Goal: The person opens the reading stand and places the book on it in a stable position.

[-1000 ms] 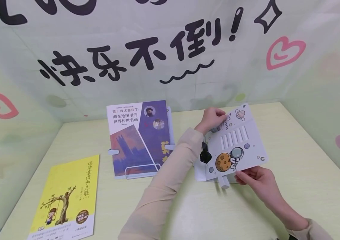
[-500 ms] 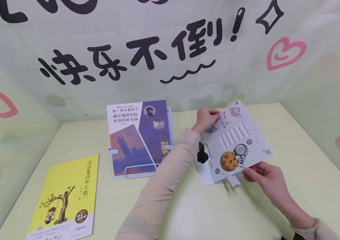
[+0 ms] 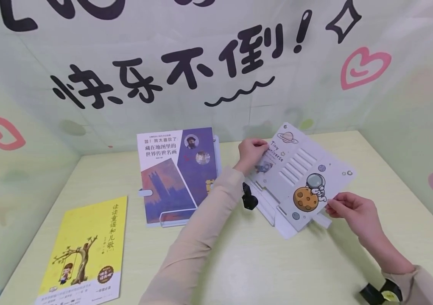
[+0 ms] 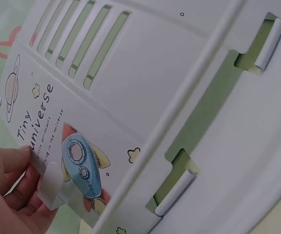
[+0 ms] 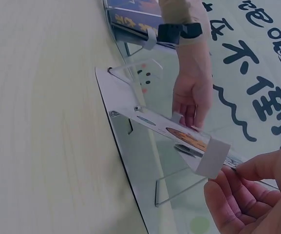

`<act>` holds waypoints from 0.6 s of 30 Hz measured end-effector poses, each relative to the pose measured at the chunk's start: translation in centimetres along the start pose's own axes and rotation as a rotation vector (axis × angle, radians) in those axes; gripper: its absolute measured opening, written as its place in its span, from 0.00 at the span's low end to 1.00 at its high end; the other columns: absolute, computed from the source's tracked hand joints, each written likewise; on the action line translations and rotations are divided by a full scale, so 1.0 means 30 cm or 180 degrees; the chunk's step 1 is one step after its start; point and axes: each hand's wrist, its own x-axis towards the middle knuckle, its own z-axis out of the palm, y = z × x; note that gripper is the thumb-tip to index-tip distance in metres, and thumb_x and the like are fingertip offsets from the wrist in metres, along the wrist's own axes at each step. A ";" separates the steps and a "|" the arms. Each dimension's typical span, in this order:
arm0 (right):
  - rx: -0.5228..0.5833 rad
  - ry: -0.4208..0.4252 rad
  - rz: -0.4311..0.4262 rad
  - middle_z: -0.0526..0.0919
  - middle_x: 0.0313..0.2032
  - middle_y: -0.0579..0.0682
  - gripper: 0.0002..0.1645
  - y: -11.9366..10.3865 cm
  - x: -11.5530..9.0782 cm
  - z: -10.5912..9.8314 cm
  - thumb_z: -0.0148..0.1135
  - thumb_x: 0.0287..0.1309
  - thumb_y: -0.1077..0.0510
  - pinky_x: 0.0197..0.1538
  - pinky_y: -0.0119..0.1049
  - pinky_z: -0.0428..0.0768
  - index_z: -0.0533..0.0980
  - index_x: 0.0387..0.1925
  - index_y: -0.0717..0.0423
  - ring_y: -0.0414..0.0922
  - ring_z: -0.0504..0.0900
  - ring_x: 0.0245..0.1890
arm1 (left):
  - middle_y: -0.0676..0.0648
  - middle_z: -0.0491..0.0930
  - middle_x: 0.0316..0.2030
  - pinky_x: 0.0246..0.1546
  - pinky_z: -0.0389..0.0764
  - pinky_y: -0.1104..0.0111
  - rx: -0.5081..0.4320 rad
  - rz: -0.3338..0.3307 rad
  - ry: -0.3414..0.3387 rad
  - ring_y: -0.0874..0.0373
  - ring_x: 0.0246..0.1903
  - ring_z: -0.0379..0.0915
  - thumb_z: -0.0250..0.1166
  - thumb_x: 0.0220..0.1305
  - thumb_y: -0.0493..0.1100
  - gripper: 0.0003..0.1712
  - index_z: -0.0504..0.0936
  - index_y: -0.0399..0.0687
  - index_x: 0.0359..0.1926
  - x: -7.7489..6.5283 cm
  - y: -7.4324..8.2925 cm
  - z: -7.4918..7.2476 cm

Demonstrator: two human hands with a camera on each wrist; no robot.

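A white book stand [image 3: 296, 178] printed with a planet, an astronaut and "Tiny universe" stands on the table at the right, its panel tilted up from a base plate. My left hand [image 3: 252, 153] pinches the panel's upper left edge, beside a small side clip that shows in the left wrist view, near the printed rocket [image 4: 84, 161]. With thumb and fingers, my right hand [image 3: 357, 212] pinches the lower right edge, close to the other white clip [image 5: 213, 157]. In the right wrist view, a wire support [image 5: 179, 190] shows between panel and base plate [image 5: 123, 165].
Left of the stand, a purple book [image 3: 178, 178] leans on a second stand with a clear front ledge [image 3: 180, 217]. A yellow book [image 3: 86, 250] lies at the front left of the table [image 3: 239, 262]. A printed backdrop [image 3: 124, 38] rises behind.
Both hands have turned the book stand on the table; its upper edge has swung left and its lower right corner has moved right. The books have stayed put.
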 end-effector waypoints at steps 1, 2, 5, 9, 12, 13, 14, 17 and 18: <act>-0.0005 0.0009 -0.0002 0.83 0.21 0.40 0.04 0.002 0.007 -0.008 0.57 0.58 0.71 0.28 0.27 0.81 0.77 0.29 0.67 0.35 0.81 0.22 | 0.48 0.84 0.30 0.32 0.74 0.77 -0.0012 -0.0021 0.0011 0.64 0.26 0.74 0.68 0.56 0.38 0.05 0.86 0.41 0.34 -0.002 -0.003 -0.005; -0.0028 0.0019 0.0004 0.82 0.21 0.39 0.04 0.003 0.016 -0.015 0.57 0.58 0.71 0.28 0.27 0.81 0.77 0.29 0.66 0.35 0.81 0.22 | 0.48 0.83 0.30 0.32 0.74 0.76 -0.0024 -0.0043 0.0031 0.64 0.26 0.74 0.68 0.56 0.39 0.05 0.86 0.41 0.33 -0.005 -0.006 -0.009; -0.0154 0.0055 0.0019 0.82 0.22 0.38 0.04 0.008 0.040 -0.038 0.57 0.59 0.69 0.29 0.26 0.81 0.77 0.30 0.65 0.34 0.81 0.22 | 0.49 0.83 0.30 0.34 0.75 0.75 -0.0025 -0.0138 0.0073 0.63 0.27 0.74 0.68 0.56 0.40 0.06 0.86 0.42 0.33 -0.016 -0.012 -0.022; -0.0325 0.0103 0.0049 0.81 0.22 0.35 0.04 0.014 0.071 -0.064 0.57 0.60 0.67 0.29 0.25 0.80 0.77 0.32 0.66 0.33 0.80 0.22 | 0.49 0.83 0.29 0.34 0.75 0.74 -0.0019 -0.0236 0.0129 0.62 0.28 0.74 0.69 0.56 0.41 0.06 0.86 0.42 0.33 -0.031 -0.016 -0.036; -0.0432 0.0135 0.0065 0.80 0.21 0.34 0.07 0.017 0.094 -0.075 0.57 0.61 0.66 0.28 0.24 0.79 0.75 0.35 0.71 0.32 0.79 0.22 | 0.48 0.83 0.28 0.33 0.74 0.75 -0.0006 -0.0269 0.0155 0.62 0.26 0.73 0.69 0.56 0.40 0.06 0.86 0.41 0.32 -0.044 -0.015 -0.048; -0.0482 0.0142 0.0067 0.80 0.21 0.33 0.09 0.017 0.102 -0.078 0.56 0.61 0.66 0.28 0.23 0.79 0.75 0.36 0.73 0.31 0.79 0.22 | 0.47 0.83 0.28 0.32 0.73 0.76 0.0010 -0.0275 0.0163 0.63 0.25 0.72 0.69 0.56 0.40 0.06 0.86 0.40 0.32 -0.049 -0.014 -0.053; -0.0542 0.0150 0.0068 0.79 0.21 0.32 0.11 0.016 0.110 -0.081 0.56 0.61 0.66 0.28 0.23 0.79 0.74 0.37 0.76 0.31 0.79 0.22 | 0.47 0.83 0.28 0.31 0.73 0.76 0.0029 -0.0276 0.0171 0.63 0.25 0.72 0.69 0.55 0.39 0.06 0.86 0.40 0.32 -0.055 -0.013 -0.058; -0.0657 0.0154 0.0067 0.78 0.21 0.30 0.15 0.015 0.136 -0.087 0.56 0.61 0.66 0.28 0.22 0.79 0.71 0.41 0.80 0.29 0.78 0.22 | 0.46 0.82 0.27 0.30 0.71 0.76 0.0116 -0.0281 0.0194 0.62 0.25 0.71 0.68 0.55 0.38 0.05 0.85 0.39 0.31 -0.073 -0.008 -0.074; -0.0668 0.0146 0.0064 0.78 0.21 0.29 0.16 0.015 0.145 -0.089 0.56 0.61 0.65 0.28 0.22 0.79 0.71 0.41 0.81 0.29 0.78 0.23 | 0.47 0.82 0.27 0.29 0.71 0.76 0.0140 -0.0288 0.0195 0.62 0.25 0.71 0.68 0.55 0.38 0.05 0.85 0.39 0.31 -0.079 -0.006 -0.080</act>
